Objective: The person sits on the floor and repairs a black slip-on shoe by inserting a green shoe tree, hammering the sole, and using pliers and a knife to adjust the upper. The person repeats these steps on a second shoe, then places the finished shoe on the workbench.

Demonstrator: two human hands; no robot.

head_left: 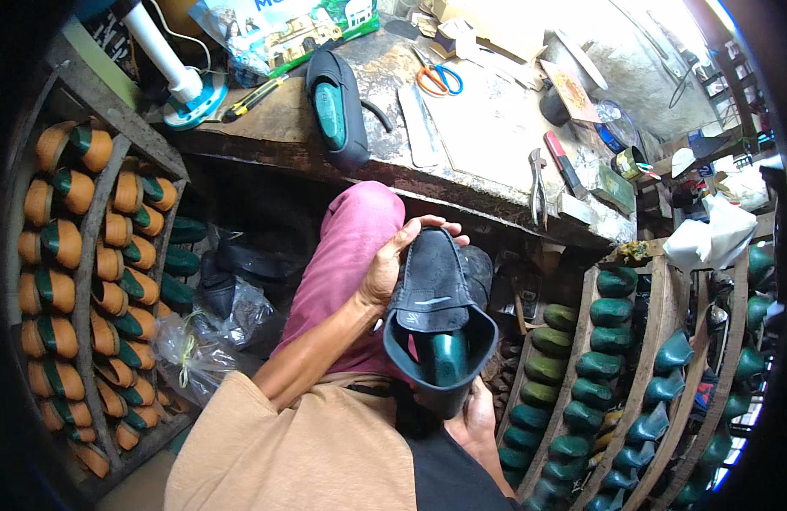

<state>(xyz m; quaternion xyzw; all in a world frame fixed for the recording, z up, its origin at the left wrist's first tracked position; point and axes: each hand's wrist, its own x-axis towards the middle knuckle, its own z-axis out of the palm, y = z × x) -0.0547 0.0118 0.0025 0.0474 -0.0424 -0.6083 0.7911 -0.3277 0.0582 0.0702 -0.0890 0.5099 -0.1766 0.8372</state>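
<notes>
A black loafer (429,281) with a green shoe last (445,356) inside it is held over my lap, its toe pointing away from me. My left hand (392,271) wraps round the left side of the toe, with the fingertips over its front end. Low at the heel, my right hand (473,414) grips from below and the right; most of its fingers are hidden behind the shoe. A second dark loafer (336,111), also with a green last in it, lies at the front edge of the workbench (487,128).
On the bench lie orange-and-blue scissors (438,78), pliers (538,187), a red-handled tool (564,162) and a yellow cutter (255,98). A rack (95,255) of tan shoes stands left. More racks (572,366) of green lasts stand right. A clear plastic bag (193,353) sits beside my leg.
</notes>
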